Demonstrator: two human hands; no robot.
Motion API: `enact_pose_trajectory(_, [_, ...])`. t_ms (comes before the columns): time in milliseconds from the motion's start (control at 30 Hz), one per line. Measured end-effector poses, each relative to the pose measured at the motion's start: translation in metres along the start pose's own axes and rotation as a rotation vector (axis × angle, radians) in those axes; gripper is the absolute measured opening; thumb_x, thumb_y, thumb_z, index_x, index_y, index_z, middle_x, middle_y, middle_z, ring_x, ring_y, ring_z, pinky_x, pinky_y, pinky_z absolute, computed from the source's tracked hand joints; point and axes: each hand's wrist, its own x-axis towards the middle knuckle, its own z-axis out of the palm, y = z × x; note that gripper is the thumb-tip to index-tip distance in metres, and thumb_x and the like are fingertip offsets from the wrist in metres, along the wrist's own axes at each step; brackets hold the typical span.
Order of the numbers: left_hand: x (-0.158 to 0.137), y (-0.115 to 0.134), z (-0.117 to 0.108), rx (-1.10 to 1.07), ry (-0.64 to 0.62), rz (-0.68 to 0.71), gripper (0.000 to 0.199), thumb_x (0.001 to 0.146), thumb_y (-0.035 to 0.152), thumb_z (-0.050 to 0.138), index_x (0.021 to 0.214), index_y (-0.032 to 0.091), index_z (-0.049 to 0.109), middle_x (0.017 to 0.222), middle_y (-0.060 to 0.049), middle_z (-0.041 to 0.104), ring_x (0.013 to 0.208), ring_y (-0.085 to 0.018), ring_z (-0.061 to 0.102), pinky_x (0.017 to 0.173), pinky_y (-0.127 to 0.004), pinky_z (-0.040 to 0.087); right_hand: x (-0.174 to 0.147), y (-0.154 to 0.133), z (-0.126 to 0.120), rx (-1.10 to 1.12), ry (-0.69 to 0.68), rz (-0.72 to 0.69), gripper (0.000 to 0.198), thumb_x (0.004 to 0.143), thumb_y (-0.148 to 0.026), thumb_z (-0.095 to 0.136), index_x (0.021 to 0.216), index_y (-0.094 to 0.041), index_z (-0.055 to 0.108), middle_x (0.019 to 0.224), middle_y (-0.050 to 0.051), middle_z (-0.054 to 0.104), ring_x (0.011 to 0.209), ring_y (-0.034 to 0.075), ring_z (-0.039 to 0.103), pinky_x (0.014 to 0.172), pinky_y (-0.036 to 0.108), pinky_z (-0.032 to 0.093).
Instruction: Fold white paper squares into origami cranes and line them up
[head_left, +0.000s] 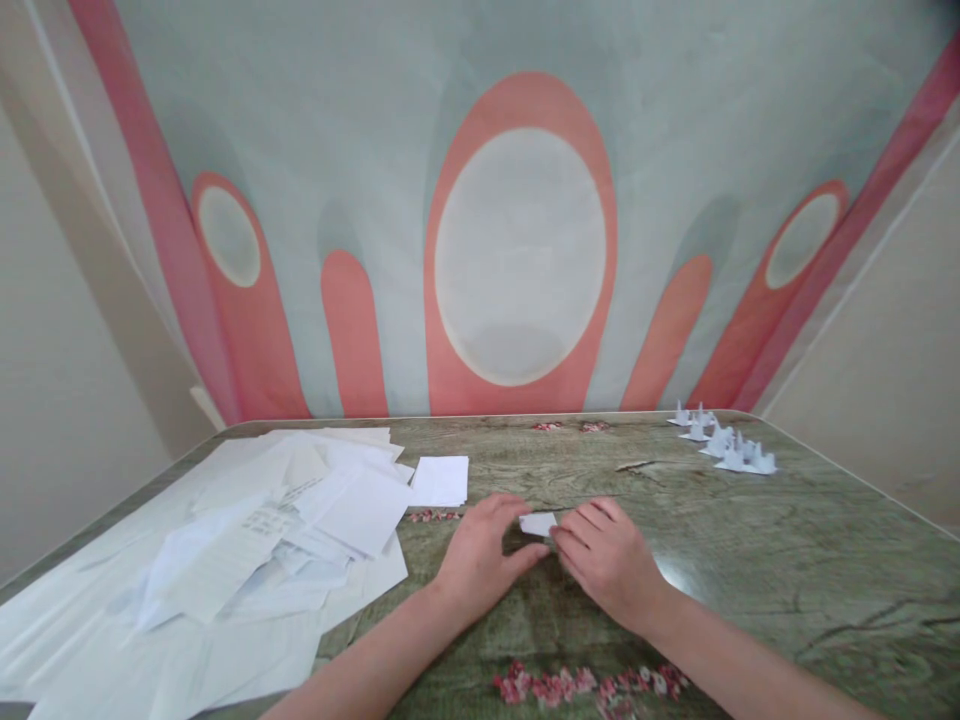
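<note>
My L hand (487, 540) curves round the small white paper (538, 523), thumb and fingers spread wide apart, fingertips at its left edge, prob. to stop it sliding. My R hand (607, 560) is narrow, fingertips bunched on the paper's right edge; thumb's mostly hidden, but it looks like a pinch. Paper's btwn the two hands, low over the tabletop (750, 600) and roughly in front of me, I'd say b/c that's where both hands reach easily & the hard surface backs it. Can't tell if it's touching the wood-look top or how many layers it has. Just beyond my L hand sits a neat stack of square sheets (440, 482), set apart from the mess, prob. so one's quick to grab. The big loose paper pile (300, 530) spreads over the left side, sheets overlapping at all angles, some w/ print or writing too blurry to read; dumped there, I guess, to leave the middle free for hands. Far right, well apart from everything, the folded paper figures (739, 452) stand grouped near the back corner, prob. parked there so my arms don't knock 'em.
</note>
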Motion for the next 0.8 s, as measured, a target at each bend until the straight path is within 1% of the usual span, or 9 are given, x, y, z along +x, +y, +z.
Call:
enact_pose_trajectory(133, [-0.002,-0.009,0.008,0.048,-0.113,0.069,0.020,0.080,0.028,0.059,0.099,0.023,0.065,0.106,-0.003,0.064,0.098,-0.020,0.057,0.089,-0.035,0.042,-0.006,-0.003,0.012,0.009,-0.044,-0.002,0.020,0.086,-0.013,0.045,0.076,-0.019,0.061,0.071,0.004,0.057,0.071,0.019,0.049,0.074,0.037,0.033])
enact_pose_trajectory(200, [-0.003,-0.012,0.010,0.053,-0.149,0.112,0.018,0.083,0.026,0.056,0.098,0.023,0.065,0.105,-0.002,0.065,0.098,-0.019,0.057,0.090,-0.035,0.041,-0.008,-0.004,0.012,0.077,-0.073,-0.003,0.019,0.087,-0.016,0.046,0.078,-0.020,0.062,0.072,0.004,0.058,0.072,0.018,0.050,0.075,0.036,0.033])
enact_pose_trajectory(267, [-0.004,-0.014,0.011,0.052,-0.147,0.106,0.018,0.084,0.025,0.055,0.097,0.023,0.066,0.106,-0.001,0.065,0.100,-0.019,0.057,0.091,-0.035,0.041,-0.009,-0.001,0.010,0.185,-0.066,0.020,0.017,0.087,-0.022,0.048,0.079,-0.021,0.063,0.074,0.003,0.060,0.073,0.017,0.051,0.075,0.035,0.033])
enact_pose_trajectory(367, [-0.005,-0.016,0.011,0.047,-0.154,0.087,0.016,0.082,0.024,0.057,0.095,0.023,0.067,0.108,-0.001,0.064,0.101,-0.019,0.056,0.091,-0.034,0.041,-0.010,0.009,0.008,0.322,-0.064,0.142,0.018,0.088,-0.023,0.047,0.082,-0.021,0.064,0.077,0.002,0.062,0.073,0.015,0.054,0.074,0.033,0.034])
enact_pose_trajectory(433, [-0.005,-0.016,0.011,0.042,-0.158,0.085,0.017,0.081,0.024,0.058,0.096,0.023,0.066,0.110,-0.001,0.064,0.102,-0.019,0.056,0.091,-0.034,0.041,-0.011,0.017,0.009,0.340,-0.038,0.211,0.019,0.088,-0.022,0.046,0.084,-0.021,0.064,0.077,0.003,0.062,0.073,0.016,0.055,0.074,0.032,0.035])
enact_pose_trajectory(467, [-0.005,-0.015,0.010,0.041,-0.157,0.085,0.018,0.081,0.024,0.059,0.097,0.023,0.066,0.110,-0.002,0.064,0.102,-0.019,0.056,0.091,-0.034,0.041,-0.012,0.020,0.011,0.342,-0.028,0.220,0.018,0.087,-0.022,0.047,0.084,-0.022,0.065,0.077,0.003,0.063,0.073,0.016,0.055,0.073,0.032,0.035])
enact_pose_trajectory(600, [-0.004,-0.013,0.010,0.038,-0.150,0.089,0.018,0.081,0.028,0.059,0.096,0.022,0.066,0.108,-0.002,0.064,0.101,-0.019,0.056,0.090,-0.035,0.041,-0.015,0.024,0.017,0.342,-0.010,0.177,0.017,0.086,-0.020,0.049,0.089,-0.023,0.066,0.079,0.003,0.062,0.073,0.015,0.055,0.072,0.030,0.037])
enact_pose_trajectory(700, [-0.004,-0.014,0.011,0.028,-0.137,0.102,0.019,0.087,0.025,0.050,0.096,0.022,0.066,0.105,-0.001,0.065,0.099,-0.017,0.057,0.090,-0.033,0.041,-0.016,0.023,0.019,0.319,-0.010,0.124,0.018,0.086,-0.018,0.049,0.093,-0.022,0.065,0.080,0.003,0.061,0.076,0.015,0.055,0.072,0.031,0.038])
enact_pose_trajectory(800, [-0.004,-0.017,0.013,0.030,-0.129,0.112,0.018,0.086,0.023,0.050,0.097,0.022,0.066,0.105,-0.001,0.065,0.099,-0.017,0.057,0.090,-0.033,0.041,-0.017,0.023,0.021,0.307,-0.016,0.104,0.019,0.087,-0.017,0.049,0.096,-0.021,0.065,0.083,0.003,0.061,0.078,0.016,0.055,0.072,0.031,0.040])
